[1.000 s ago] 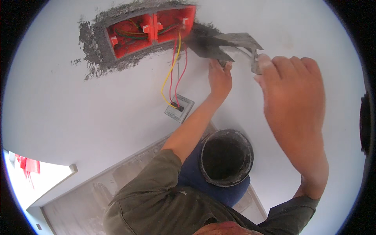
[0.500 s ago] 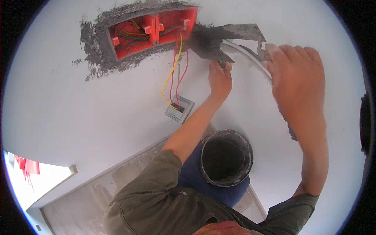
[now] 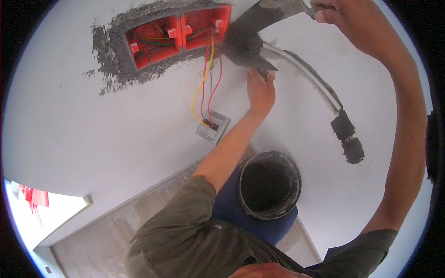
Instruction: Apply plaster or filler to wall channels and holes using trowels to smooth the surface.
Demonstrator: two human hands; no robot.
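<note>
My right hand [image 3: 366, 28], at the upper right, grips the handle of a trowel [image 3: 285, 10] whose blade points left, partly coated in dark grey mortar. Below it, my left hand [image 3: 262, 95] holds a second trowel [image 3: 264, 61] from underneath; dark mortar covers most of its blade. Both blades meet or overlap beside the right edge of a red double electrical box [image 3: 181, 39] set in the wall. Exactly where they touch is hard to make out under the mortar. Rough grey mortar [image 3: 111, 55] surrounds the box.
Red and yellow wires [image 3: 204, 81] hang from the box to a small grey socket box [image 3: 214, 127]. A white conduit [image 3: 306, 72] curves through a wall groove to dark mortar patches [image 3: 343, 125]. A black bucket [image 3: 296, 194] stands below, against blue cloth.
My right hand has moved up and to the right with its trowel, whose blade now tilts upward. This uncovers the conduit and mortar patches. My left hand has barely moved.
</note>
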